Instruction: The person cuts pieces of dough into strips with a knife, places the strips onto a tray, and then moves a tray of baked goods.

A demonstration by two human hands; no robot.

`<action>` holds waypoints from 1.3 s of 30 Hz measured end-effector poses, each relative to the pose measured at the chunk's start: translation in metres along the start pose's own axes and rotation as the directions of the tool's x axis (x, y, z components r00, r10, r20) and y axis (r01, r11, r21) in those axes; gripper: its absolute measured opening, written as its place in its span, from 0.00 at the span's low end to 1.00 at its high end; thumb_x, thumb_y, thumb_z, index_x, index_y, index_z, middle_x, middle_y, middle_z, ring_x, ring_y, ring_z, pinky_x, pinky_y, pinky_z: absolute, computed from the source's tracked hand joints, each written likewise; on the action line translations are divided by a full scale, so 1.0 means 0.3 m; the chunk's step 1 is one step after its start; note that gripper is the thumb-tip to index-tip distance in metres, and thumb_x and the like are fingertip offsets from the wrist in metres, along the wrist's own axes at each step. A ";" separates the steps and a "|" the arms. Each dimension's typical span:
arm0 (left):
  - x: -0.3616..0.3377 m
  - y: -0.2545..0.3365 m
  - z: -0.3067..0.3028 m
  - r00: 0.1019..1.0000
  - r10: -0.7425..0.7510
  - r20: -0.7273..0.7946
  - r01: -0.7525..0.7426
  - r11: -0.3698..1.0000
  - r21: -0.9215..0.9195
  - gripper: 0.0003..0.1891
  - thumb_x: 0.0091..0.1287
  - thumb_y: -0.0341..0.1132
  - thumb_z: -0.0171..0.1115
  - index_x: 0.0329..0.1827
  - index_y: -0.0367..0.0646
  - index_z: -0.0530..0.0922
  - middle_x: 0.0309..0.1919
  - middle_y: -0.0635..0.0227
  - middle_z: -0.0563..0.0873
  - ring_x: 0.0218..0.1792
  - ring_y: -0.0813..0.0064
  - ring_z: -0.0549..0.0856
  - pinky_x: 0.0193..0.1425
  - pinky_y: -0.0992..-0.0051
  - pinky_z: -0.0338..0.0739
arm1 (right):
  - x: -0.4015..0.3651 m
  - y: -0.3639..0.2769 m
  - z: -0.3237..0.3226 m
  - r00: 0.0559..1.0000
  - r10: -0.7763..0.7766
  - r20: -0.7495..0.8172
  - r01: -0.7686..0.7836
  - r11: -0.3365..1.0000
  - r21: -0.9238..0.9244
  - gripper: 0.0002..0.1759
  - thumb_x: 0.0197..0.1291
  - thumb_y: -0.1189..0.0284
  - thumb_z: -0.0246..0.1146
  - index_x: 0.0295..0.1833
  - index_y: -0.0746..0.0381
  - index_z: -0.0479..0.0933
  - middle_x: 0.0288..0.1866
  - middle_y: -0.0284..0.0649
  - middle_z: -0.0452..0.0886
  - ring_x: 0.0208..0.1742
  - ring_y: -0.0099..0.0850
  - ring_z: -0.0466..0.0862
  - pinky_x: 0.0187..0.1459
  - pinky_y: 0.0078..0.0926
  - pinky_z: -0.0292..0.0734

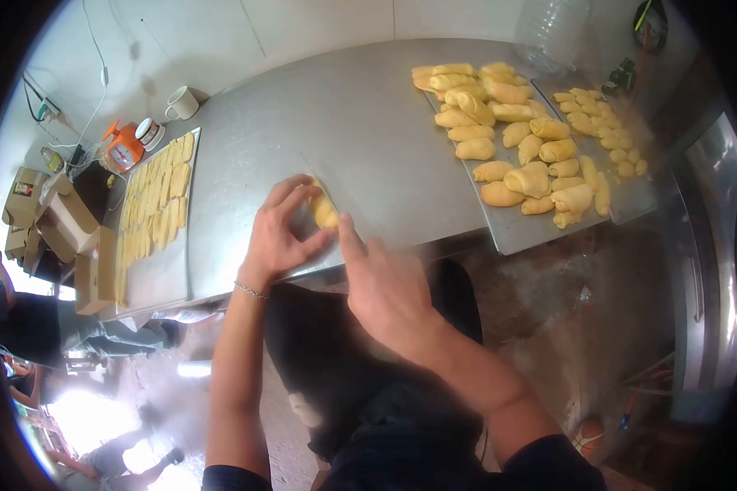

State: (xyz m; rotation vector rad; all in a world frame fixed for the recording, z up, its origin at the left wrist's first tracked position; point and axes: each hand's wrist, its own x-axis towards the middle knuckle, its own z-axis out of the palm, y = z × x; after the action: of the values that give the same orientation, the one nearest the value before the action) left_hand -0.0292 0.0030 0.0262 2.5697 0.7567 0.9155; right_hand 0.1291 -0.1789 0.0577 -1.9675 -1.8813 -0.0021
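Note:
A small yellow dough roll (324, 214) lies on the steel table near its front edge. My left hand (277, 233) curls around it from the left, fingers at its far end and thumb at its near end. On the other side, my right hand (389, 286) has its index finger stretched to the roll's near right end and its other fingers folded under. A thin straight edge runs from that fingertip along the roll's right side; I cannot tell what the right hand grips.
The steel table (368, 114) bears a tray (516, 233) heaped with dough rolls on the right, beside smaller dough pieces (606, 123). Flat dough strips (160, 188) cover a left tray (160, 282). An orange scale (123, 151), a mug (183, 103) and cardboard boxes (94, 270) stand left. People (24, 327) show lower left.

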 end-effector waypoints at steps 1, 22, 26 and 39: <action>0.005 -0.005 -0.001 1.000 0.010 0.002 -0.010 1.000 0.001 0.33 0.57 0.46 0.87 0.63 0.38 0.89 0.72 0.47 0.87 0.70 0.40 0.88 0.73 0.51 0.85 | -0.005 -0.007 -0.005 1.000 0.004 0.005 -0.004 1.000 -0.022 0.36 0.74 0.72 0.66 0.85 0.71 0.75 0.41 0.50 0.92 0.33 0.43 0.95 0.35 0.38 0.91; 0.054 -0.059 0.005 0.995 0.093 0.037 -0.094 0.995 0.025 0.31 0.53 0.52 0.91 0.50 0.36 0.92 0.61 0.48 0.90 0.59 0.47 0.90 0.61 0.55 0.89 | 0.023 0.011 0.009 0.986 0.027 0.164 -0.035 0.998 0.050 0.44 0.72 0.72 0.66 0.92 0.70 0.66 0.36 0.49 0.90 0.30 0.44 0.93 0.32 0.42 0.88; 0.055 -0.058 0.012 0.997 0.071 0.022 -0.071 0.997 0.007 0.29 0.53 0.48 0.90 0.50 0.35 0.92 0.60 0.49 0.91 0.59 0.48 0.90 0.61 0.56 0.88 | 0.115 0.016 0.080 0.995 0.015 0.098 -0.025 0.995 0.098 0.42 0.73 0.72 0.65 0.90 0.71 0.67 0.36 0.49 0.90 0.34 0.46 0.94 0.35 0.43 0.89; 0.046 -0.055 0.013 0.999 0.045 0.010 -0.045 0.999 -0.010 0.30 0.52 0.50 0.91 0.51 0.35 0.93 0.62 0.49 0.91 0.62 0.48 0.91 0.65 0.54 0.89 | -0.043 -0.009 -0.007 0.970 0.044 0.240 -0.039 0.999 -0.023 0.43 0.72 0.72 0.65 0.90 0.73 0.67 0.33 0.46 0.88 0.30 0.39 0.93 0.31 0.38 0.88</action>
State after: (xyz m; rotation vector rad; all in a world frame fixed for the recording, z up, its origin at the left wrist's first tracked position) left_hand -0.0236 0.0238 0.0228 2.5911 0.6925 0.9163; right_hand 0.1259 -0.1916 0.0567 -2.0989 -1.9924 0.2438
